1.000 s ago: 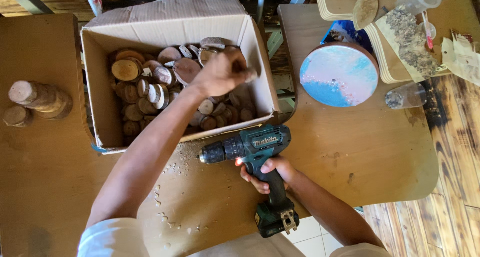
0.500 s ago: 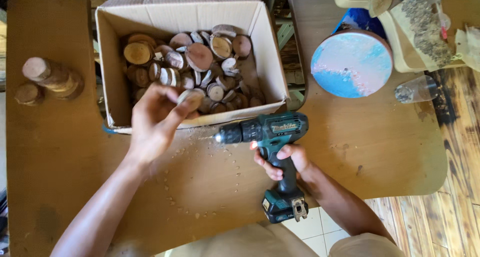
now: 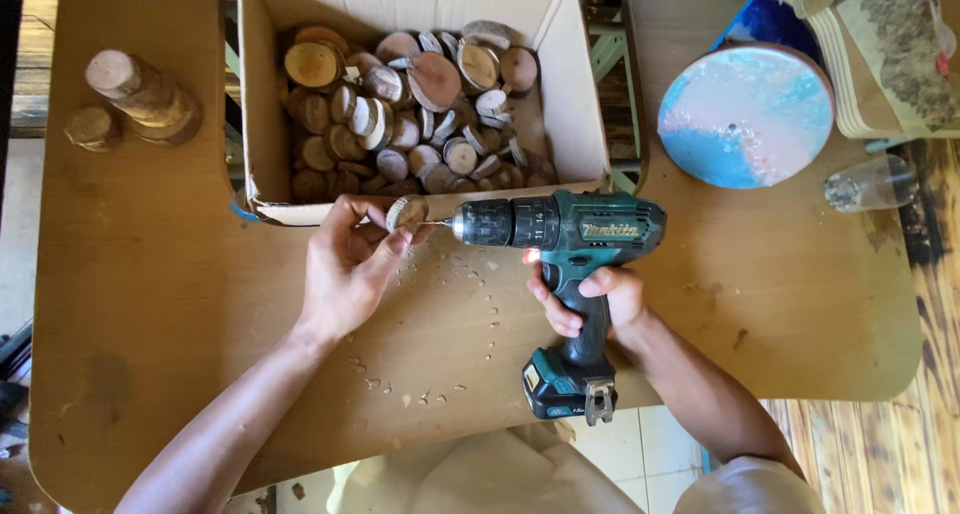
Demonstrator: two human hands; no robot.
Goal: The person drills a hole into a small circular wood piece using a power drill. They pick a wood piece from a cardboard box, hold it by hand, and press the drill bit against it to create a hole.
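Observation:
My left hand point(image 3: 348, 266) pinches a small round wood slice point(image 3: 406, 213) on edge, just in front of the cardboard box point(image 3: 262, 124). My right hand point(image 3: 590, 296) grips the handle of a teal and black cordless drill point(image 3: 560, 236), held level and pointing left. The drill's bit tip meets the face of the slice. The box behind is filled with several similar wood slices point(image 3: 420, 104), some with bark.
A stack of wood slices point(image 3: 140, 94) stands at the table's far left. A round blue and pink disc point(image 3: 745, 114) lies to the right, a clear plastic cup point(image 3: 868, 182) on its side beyond it. Wood chips point(image 3: 440, 314) are scattered on the brown tabletop.
My left hand came out of the box with a wood slice and brought it to the drill bit. The drill stayed in my right hand, bit now against the slice.

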